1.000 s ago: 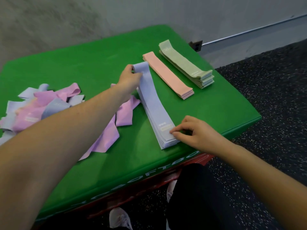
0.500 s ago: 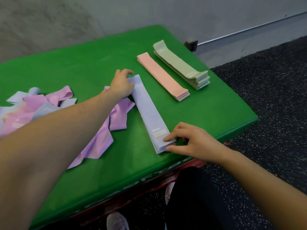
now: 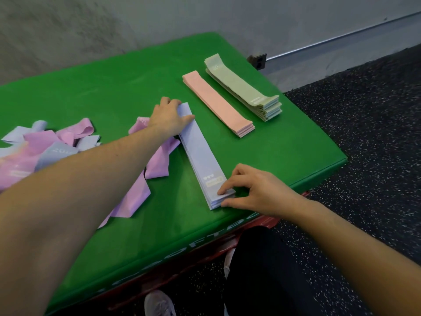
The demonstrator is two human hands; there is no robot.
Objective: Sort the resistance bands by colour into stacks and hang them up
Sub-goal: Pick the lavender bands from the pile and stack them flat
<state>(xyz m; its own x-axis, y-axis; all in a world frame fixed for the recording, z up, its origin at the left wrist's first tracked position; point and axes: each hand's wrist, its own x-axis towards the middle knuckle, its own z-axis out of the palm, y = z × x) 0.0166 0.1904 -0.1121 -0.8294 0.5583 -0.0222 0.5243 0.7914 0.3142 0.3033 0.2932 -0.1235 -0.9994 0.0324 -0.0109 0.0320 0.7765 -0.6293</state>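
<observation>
A stack of lavender-blue bands [image 3: 202, 153] lies lengthwise on the green mat [image 3: 114, 92]. My left hand [image 3: 169, 117] grips the stack's far end, thumb on top and fingers curled round the end. My right hand [image 3: 252, 190] pinches the near end, with fingertips on top and the thumb at the side. To the right lie a peach stack [image 3: 217, 103] and a pale green stack [image 3: 243, 87], both neat. Loose pink bands [image 3: 145, 179] spread out left of the blue stack. A mixed pink and blue heap [image 3: 43, 147] sits at the far left.
The mat's front edge [image 3: 227, 226] runs close to my right wrist, with a red base under it. Dark speckled floor [image 3: 364, 156] lies to the right. A grey wall [image 3: 159, 19] stands behind the mat, with a small socket box [image 3: 258, 60] at its foot.
My left hand lowered the raised far end of the top blue band flat onto the stack. My right hand stayed at the near end.
</observation>
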